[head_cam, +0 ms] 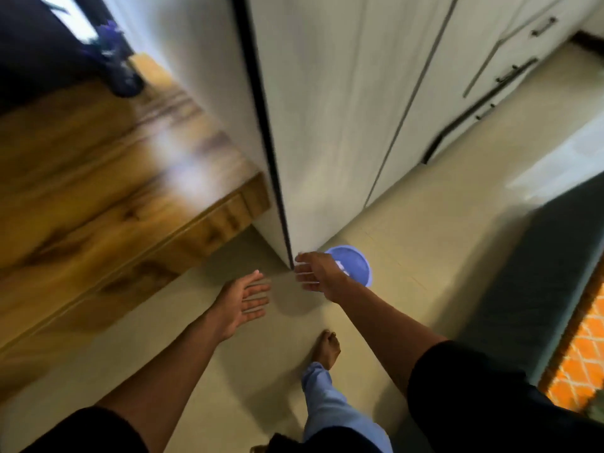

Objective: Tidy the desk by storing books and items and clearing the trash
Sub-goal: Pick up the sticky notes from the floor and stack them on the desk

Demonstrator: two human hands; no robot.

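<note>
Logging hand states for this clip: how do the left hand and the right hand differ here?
The left hand is turned palm up over bare floor; the right hand shows its back. The right hand reaches farther forward, above the blue bin by the cabinet corner; the left hand sits nearer the wooden desk. Both have straight, spread fingers and hold nothing.

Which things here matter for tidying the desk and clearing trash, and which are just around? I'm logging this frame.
Part of the job:
- wooden desk
- blue bin on the floor, something pale inside
- left hand, open, holding nothing
- right hand, open, over the bin

Just around:
- white cabinet
- dark vase with purple flowers
- orange patterned fabric
</note>
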